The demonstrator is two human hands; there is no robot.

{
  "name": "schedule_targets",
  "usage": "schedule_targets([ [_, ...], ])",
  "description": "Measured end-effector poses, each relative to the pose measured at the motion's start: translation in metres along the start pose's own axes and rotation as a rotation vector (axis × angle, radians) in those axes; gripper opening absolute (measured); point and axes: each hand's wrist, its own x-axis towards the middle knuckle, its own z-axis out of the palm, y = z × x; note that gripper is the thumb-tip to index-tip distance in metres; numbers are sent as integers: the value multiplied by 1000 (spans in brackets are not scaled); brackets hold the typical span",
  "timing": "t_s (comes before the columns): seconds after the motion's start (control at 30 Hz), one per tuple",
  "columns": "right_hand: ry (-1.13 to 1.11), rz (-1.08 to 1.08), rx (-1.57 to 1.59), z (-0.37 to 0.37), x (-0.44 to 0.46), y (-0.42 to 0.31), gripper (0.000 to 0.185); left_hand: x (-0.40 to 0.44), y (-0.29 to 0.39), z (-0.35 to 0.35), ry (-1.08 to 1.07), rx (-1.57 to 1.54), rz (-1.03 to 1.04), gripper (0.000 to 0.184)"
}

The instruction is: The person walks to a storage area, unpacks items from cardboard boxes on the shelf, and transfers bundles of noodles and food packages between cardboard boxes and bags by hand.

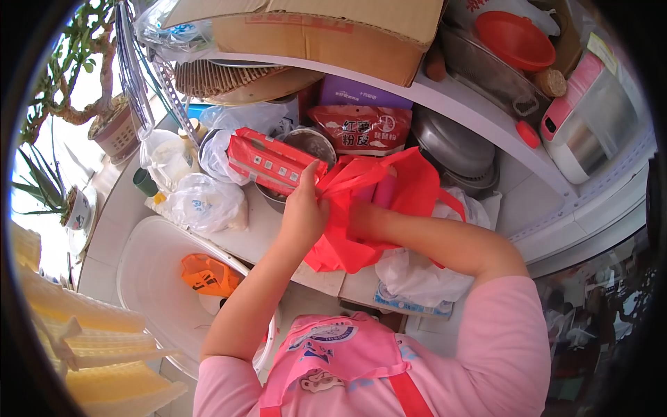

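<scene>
My left hand (307, 208) is closed round the near end of a red packet (267, 163) and is pressed against the edge of a red cloth bag (340, 240). The packet points up and to the left over metal bowls. My right hand (365, 221) reaches into the mouth of the bag; its fingers are hidden by the red cloth. Beside that wrist, a pinkish-red item (384, 189) shows inside the bag. Behind the bag stands a red food pouch (361, 130) with white lettering.
A white tub (139, 278) holding an orange bag (208, 275) is at lower left. White plastic bags (207, 201) lie near it. Lidded metal pots (455, 142) stand right of the pouch. Overhead, a shelf (486, 115) carries a cardboard box (313, 42) and a red bowl (514, 40).
</scene>
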Motion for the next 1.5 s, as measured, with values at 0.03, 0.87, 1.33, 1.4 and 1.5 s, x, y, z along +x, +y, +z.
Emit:
schedule_targets([
  [0.03,-14,6,-42,-5,-1,0,14,0,-1,0,0,0,1,66],
  [0.87,635,409,521,-119,-151,-27,20,5,18,8,-68,29,22,66],
  [1.33,886,319,142,-234,-225,-115,22,-96,126,-26,-1055,-1633,-307,69],
  [1.4,848,203,203,-247,-217,-115,22,-98,128,-32,-1067,-1714,-236,66],
  [1.5,864,178,222,-261,-207,-104,26,-105,135,-57,-762,-1730,-324,53],
])
